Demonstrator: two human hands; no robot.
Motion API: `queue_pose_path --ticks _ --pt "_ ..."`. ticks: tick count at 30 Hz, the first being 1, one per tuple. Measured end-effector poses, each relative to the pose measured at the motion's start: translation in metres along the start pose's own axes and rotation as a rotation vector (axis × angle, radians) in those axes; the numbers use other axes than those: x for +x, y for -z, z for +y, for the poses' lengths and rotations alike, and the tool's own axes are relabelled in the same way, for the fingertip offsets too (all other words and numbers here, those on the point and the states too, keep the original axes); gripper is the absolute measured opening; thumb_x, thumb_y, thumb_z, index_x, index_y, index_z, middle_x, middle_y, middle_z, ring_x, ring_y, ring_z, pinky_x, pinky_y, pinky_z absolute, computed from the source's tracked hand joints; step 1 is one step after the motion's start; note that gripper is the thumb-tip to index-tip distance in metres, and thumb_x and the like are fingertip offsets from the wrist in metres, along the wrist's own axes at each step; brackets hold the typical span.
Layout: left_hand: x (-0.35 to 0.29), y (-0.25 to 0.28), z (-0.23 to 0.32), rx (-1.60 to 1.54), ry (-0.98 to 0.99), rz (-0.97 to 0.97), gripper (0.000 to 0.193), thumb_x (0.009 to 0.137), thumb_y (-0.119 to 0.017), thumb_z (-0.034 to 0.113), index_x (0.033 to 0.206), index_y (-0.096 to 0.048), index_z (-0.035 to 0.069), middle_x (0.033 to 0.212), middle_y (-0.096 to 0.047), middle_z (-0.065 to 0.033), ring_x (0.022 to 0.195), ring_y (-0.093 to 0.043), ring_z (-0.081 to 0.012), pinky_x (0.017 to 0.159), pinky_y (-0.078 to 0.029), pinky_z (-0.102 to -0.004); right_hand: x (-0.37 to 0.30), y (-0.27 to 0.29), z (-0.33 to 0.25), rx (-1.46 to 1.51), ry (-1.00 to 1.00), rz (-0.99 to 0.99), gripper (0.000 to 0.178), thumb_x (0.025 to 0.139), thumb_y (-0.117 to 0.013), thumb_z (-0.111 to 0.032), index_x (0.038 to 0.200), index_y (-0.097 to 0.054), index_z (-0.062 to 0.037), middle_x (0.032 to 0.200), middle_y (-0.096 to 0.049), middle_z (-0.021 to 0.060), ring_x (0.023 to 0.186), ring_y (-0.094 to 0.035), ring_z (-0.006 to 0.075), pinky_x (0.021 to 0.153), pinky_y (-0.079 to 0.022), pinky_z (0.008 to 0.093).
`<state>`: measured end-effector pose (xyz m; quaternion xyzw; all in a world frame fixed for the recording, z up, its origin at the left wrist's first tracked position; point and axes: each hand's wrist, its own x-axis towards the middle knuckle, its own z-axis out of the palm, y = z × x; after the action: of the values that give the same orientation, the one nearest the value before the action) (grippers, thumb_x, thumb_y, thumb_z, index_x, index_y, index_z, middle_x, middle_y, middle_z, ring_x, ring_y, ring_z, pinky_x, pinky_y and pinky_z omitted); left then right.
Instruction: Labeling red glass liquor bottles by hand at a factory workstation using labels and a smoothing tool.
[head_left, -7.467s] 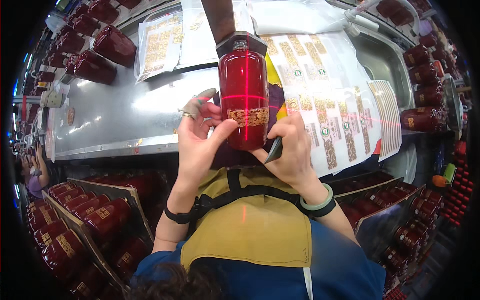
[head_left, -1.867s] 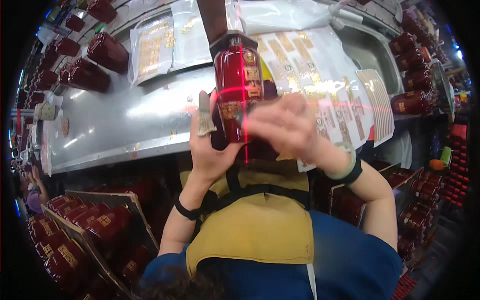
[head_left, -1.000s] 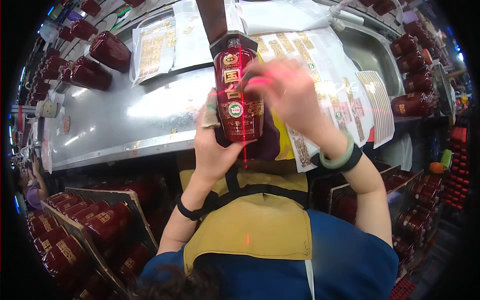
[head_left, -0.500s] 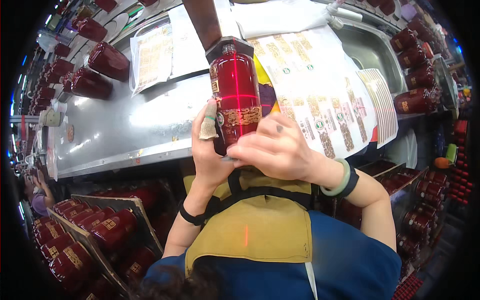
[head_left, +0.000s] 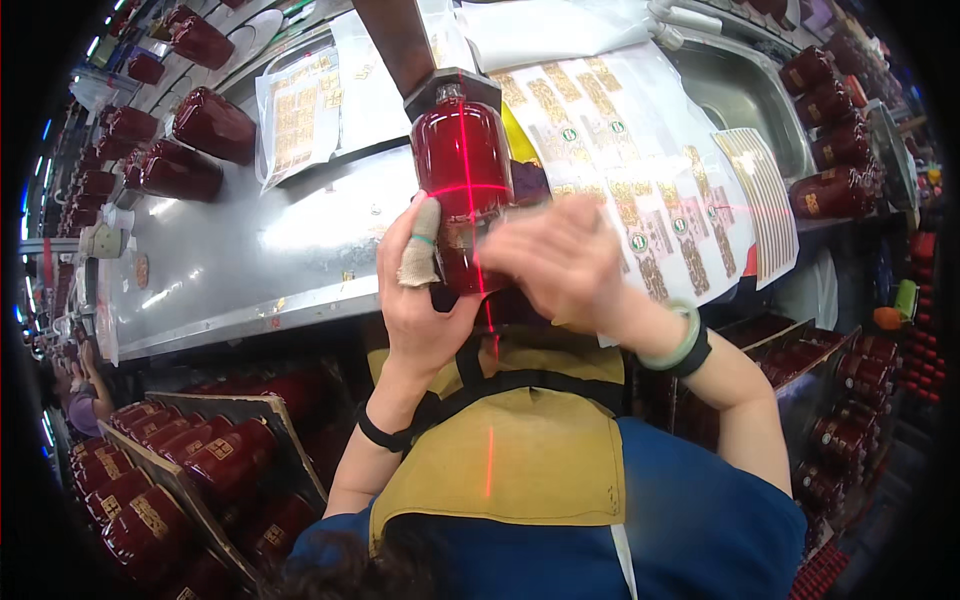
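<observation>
A glossy dark red bottle [head_left: 462,155] lies in front of me, its neck end against a dark holder [head_left: 452,82]. Red laser lines cross on the glass. My left hand [head_left: 425,300] grips the bottle's left side near its base; one finger wears a beige cloth cover [head_left: 421,245] tied with a green band. Beside the bottle's lower right side is my right hand [head_left: 565,265], smeared by motion, so its fingers cannot be read. A faint band on the glass between the hands is partly hidden.
Right of the bottle lie sheets of gold labels [head_left: 650,205] and a striped sheet [head_left: 760,195], near a steel sink [head_left: 745,100]. Another label sheet [head_left: 300,115] is at left on the metal table [head_left: 220,260]. Red bottles [head_left: 215,125] stand around; racks of bottles [head_left: 230,450] flank me below.
The bottle has turned, and its gold patterned band no longer faces up as before. My right hand has moved up and right from the base. My left hand keeps its hold.
</observation>
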<state>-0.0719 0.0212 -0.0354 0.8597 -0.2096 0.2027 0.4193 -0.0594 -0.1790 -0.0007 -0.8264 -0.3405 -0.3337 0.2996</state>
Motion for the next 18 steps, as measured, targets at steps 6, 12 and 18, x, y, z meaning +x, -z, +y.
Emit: queue_pose_path --ticks 6,12,18 --pt "-0.002 0.002 -0.008 -0.059 -0.024 -0.004 0.087 0.067 -0.082 -0.001 0.147 -0.049 -0.004 0.145 -0.053 -0.0226 0.132 -0.055 -0.0398 0.109 -0.046 -0.0441 0.003 0.003 0.006 -0.090 -0.162 0.094 0.025 0.073 -0.077 -0.003 0.095 -0.077 -0.0147 0.098 -0.073 -0.0019 0.078 -0.058 0.0171 0.073 -0.043 0.0313" --pt "-0.001 0.006 0.004 0.046 -0.025 -0.109 0.081 0.075 -0.075 -0.005 0.151 -0.046 0.001 0.154 -0.043 -0.0243 0.139 -0.048 -0.0408 0.114 -0.041 -0.0455 -0.012 0.016 0.001 0.181 -0.070 -0.056 0.023 0.074 -0.080 -0.016 0.096 -0.074 -0.0133 0.093 -0.071 -0.0002 0.081 -0.065 0.0155 0.071 -0.049 0.0333" --pt "0.011 -0.004 0.033 0.496 -0.084 -0.190 0.052 0.089 -0.066 0.005 0.138 -0.065 0.022 0.146 -0.041 -0.0308 0.125 -0.053 -0.0474 0.103 -0.048 -0.0504 -0.013 0.020 0.027 0.148 -0.480 0.219 0.026 0.074 -0.083 -0.002 0.098 -0.073 -0.0071 0.092 -0.071 0.0057 0.083 -0.066 0.0258 0.071 -0.050 0.0369"
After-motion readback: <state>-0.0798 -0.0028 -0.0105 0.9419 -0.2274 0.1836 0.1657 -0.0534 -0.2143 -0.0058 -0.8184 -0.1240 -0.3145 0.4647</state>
